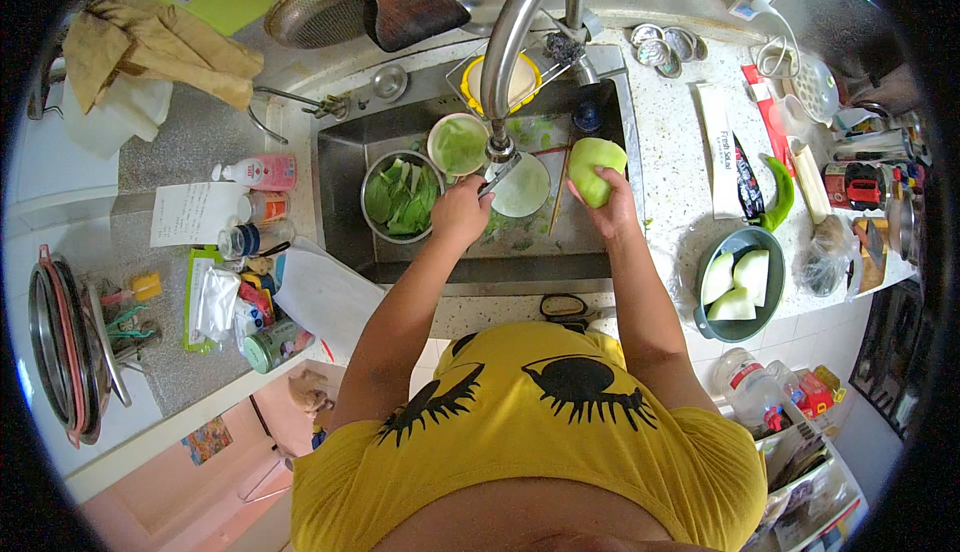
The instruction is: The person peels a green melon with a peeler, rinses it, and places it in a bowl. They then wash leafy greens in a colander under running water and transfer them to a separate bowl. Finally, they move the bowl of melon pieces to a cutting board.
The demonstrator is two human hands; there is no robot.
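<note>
My left hand [462,211] is closed around the handle of a kitchen peeler or small knife [499,175], just under the faucet; which tool it is, I cannot tell. A pale green gourd or melon piece [597,169] is gripped in my right hand [611,199], over the sink's right side. Below the tool lies a pale round plate or bowl [520,186]. Left of the faucet are a bowl with green contents [457,145] and a metal bowl of green leafy vegetables [403,196]. Green peelings are scattered on the sink floor.
The steel faucet [517,34] arches over the sink [480,273]. Right on the counter, a blue-grey colander or bowl [705,323] holds several pale gourd pieces near a green pepper [780,196]. Scissors [564,306] rest at the front edge. Bottles and packets crowd the left counter.
</note>
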